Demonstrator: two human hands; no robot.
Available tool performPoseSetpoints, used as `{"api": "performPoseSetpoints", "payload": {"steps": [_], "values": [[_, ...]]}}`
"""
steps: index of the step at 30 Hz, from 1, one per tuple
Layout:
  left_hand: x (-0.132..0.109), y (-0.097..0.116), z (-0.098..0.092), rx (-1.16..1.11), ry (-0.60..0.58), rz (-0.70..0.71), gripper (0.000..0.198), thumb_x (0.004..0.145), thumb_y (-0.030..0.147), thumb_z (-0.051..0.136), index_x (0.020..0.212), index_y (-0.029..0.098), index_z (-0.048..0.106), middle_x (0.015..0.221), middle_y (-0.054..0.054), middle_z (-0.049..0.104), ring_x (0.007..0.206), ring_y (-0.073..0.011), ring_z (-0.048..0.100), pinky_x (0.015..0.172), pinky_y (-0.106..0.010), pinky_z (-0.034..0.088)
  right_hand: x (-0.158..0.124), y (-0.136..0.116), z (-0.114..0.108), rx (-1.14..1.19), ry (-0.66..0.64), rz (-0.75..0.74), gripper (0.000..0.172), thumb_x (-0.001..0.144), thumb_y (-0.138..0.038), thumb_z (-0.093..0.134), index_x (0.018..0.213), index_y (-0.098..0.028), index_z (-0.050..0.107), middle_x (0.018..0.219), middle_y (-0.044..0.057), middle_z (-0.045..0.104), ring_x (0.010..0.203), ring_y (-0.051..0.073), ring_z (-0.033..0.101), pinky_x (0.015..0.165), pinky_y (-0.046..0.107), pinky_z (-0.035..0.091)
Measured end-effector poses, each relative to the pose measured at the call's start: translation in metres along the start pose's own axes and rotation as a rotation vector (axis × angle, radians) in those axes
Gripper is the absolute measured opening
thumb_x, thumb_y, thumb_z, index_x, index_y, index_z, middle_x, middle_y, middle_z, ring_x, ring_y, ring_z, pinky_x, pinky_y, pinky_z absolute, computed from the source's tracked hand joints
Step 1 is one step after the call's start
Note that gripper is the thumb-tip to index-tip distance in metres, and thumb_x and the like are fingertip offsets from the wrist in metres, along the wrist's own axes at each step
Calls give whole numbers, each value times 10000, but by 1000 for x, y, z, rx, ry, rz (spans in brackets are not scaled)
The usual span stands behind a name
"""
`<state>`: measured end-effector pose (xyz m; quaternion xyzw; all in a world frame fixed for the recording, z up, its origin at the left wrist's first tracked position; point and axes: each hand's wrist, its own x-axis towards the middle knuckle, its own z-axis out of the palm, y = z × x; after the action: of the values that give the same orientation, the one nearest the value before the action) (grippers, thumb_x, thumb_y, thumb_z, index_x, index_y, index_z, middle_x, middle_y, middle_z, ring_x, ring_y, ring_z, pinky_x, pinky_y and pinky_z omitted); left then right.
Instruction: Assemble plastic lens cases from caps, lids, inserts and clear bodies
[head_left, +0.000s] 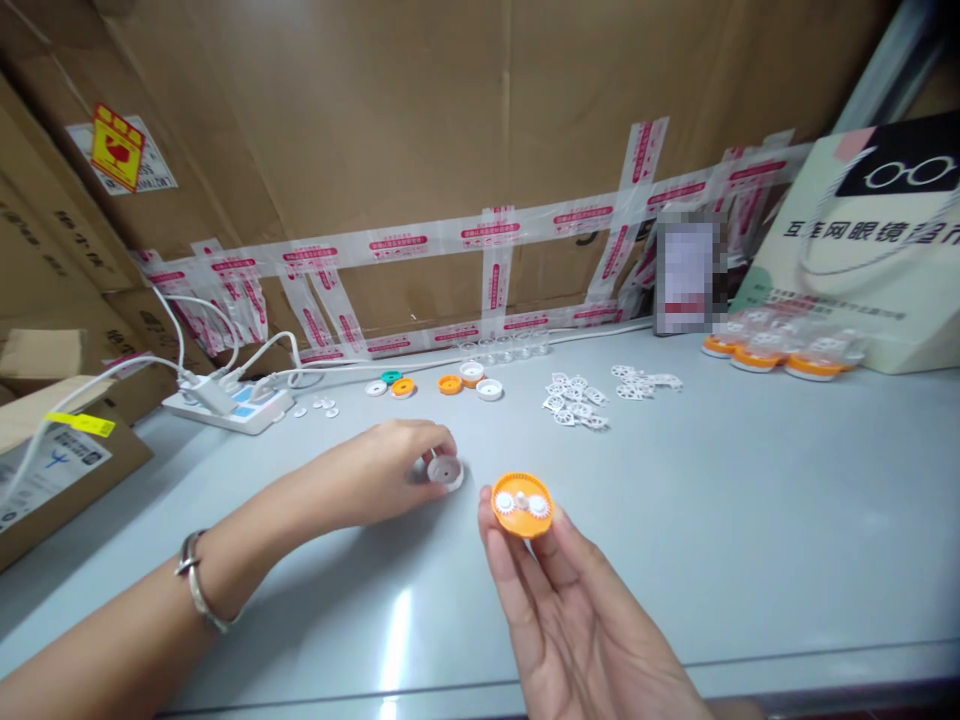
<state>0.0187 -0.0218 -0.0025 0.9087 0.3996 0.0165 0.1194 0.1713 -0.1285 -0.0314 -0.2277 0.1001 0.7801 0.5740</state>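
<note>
My right hand (555,600) is closed around the edge of a round orange plastic gear case (523,522), its open face tilted toward me. Inside the case sit two small white gears (538,506) with a white peg between them, and teeth line the inner rim. To the left, my left hand (390,462) pinches a small round white-grey plastic cap (445,472) between thumb and fingers, low over the table. The two held parts are apart. A metal bracelet (196,580) circles my left wrist.
Behind my hands lie loose orange, white and green discs (450,384), and white spoked pieces (574,402). Orange-based parts with clear tops (784,350) stand by a paper bag (877,270). A power strip (232,405), a phone (682,275) and cardboard boxes (420,120) edge the table.
</note>
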Motion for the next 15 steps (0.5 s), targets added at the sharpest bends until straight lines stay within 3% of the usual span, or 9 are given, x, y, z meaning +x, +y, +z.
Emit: {"api": "performPoseSetpoints", "payload": {"steps": [2, 5, 9, 12, 15], "values": [[-1, -1, -6, -77, 18, -6, 237, 788, 296, 561, 992, 178, 589, 905, -52, 632, 805, -176, 576, 701, -300, 465, 0, 0, 0, 1, -3, 2, 110, 771, -173, 624, 840, -126, 695, 889, 22, 732, 877, 109, 676, 789, 177, 548], [-3, -5, -16, -364, 76, 65, 357, 805, 285, 559, 1148, 196, 520, 1010, -62, 612, 880, -156, 575, 758, -285, 475, 3, 2, -3, 15, -16, -4, 113, 760, -177, 638, 839, -122, 697, 891, 20, 732, 878, 113, 676, 794, 183, 550], [-3, -5, -22, -736, 44, 175, 324, 807, 208, 577, 1130, 202, 554, 955, -41, 617, 794, -113, 581, 680, -221, 490, 13, 5, -10, 36, -60, -24, 134, 700, -181, 697, 827, -138, 703, 891, 12, 733, 865, 122, 681, 784, 184, 557], [-5, 0, -21, -825, 19, 196, 317, 789, 173, 608, 1103, 182, 565, 902, -34, 622, 762, -111, 591, 667, -218, 502, 21, 9, -15, 55, -108, -37, 154, 676, -200, 719, 823, -157, 707, 896, 5, 733, 866, 114, 680, 795, 179, 552], [-8, 7, -21, -759, 61, 232, 312, 771, 155, 633, 1078, 175, 578, 988, -48, 623, 876, -138, 602, 788, -255, 504, 24, 11, -17, 74, -140, -40, 161, 703, -207, 700, 859, -168, 704, 946, 7, 723, 887, 102, 673, 820, 187, 543]]}}
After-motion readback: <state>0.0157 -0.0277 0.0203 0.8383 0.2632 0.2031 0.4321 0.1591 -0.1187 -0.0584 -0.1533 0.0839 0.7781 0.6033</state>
